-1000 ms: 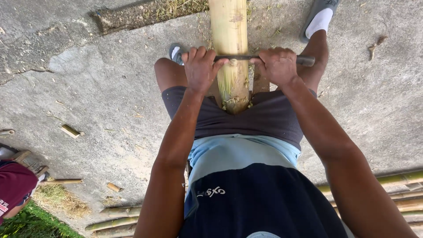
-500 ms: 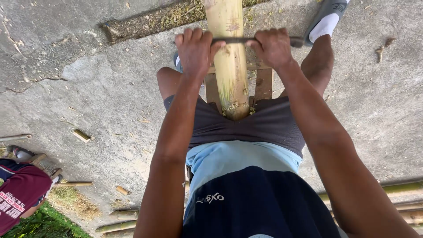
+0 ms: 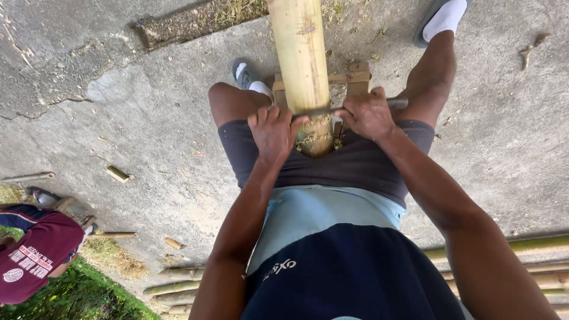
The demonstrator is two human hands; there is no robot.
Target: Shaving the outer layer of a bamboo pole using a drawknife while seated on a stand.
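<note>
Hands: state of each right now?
Left hand: closed on the left end of the metal blade laid across the bamboo pole.
Right hand: closed on its right end.

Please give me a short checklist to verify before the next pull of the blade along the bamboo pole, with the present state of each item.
1. Both hands on the blade: left hand and right hand each grip one end of the metal blade. Ok.
2. Blade lies across the bamboo pole, near its close end. Ok.
3. Pole rests on the wooden support between the legs. Ok.
4. Blade edge direction: hidden by the hands. Cannot tell.
5. Thighs and shorts sit directly behind the blade's path. Not ok.
6. Other person in the maroon shirt is far off at the left. Ok.
</note>
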